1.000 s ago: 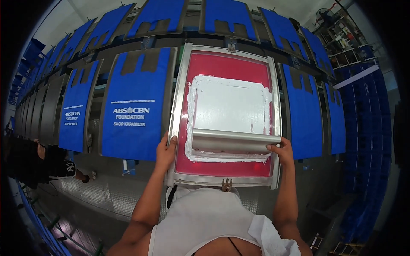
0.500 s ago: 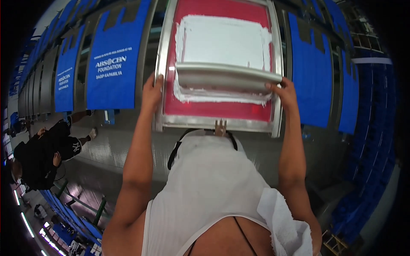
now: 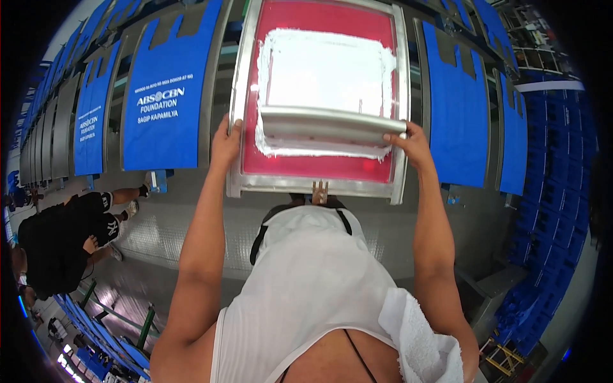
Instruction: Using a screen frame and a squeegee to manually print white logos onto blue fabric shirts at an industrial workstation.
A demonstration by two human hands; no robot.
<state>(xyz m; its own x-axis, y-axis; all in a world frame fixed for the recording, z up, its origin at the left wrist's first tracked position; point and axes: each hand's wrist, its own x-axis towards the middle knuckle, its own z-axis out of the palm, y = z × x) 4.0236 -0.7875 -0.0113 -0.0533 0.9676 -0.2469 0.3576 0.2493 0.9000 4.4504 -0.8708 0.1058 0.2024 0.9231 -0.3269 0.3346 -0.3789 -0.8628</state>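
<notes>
A silkscreen frame [image 3: 400, 57] with metal rails and red mesh [image 3: 319, 170] lies in front of me. White ink [image 3: 319, 70] covers a rough rectangle of the mesh. Across the near part of the ink lies a wide metal squeegee [image 3: 332, 121], its lower edge in the ink. My right hand [image 3: 412, 143] is closed on the squeegee's right end, beside the right rail. My left hand [image 3: 227, 143] is closed round the frame's left rail, next to the squeegee's left end. The squeegee's underside is hidden.
Blue cut panels with handle notches lie on boards to both sides: a printed panel [image 3: 163, 96] at left, a plain panel [image 3: 456, 108] at right. A person in black [image 3: 57, 236] stands at far left. Blue pieces hang in rows [image 3: 552, 191] at right. A metal clamp [image 3: 320, 191] sits at the frame's near edge.
The squeegee has come slightly nearer to me over the ink, with my right hand still on it. My left hand stays on the rail. The person at left has shifted posture.
</notes>
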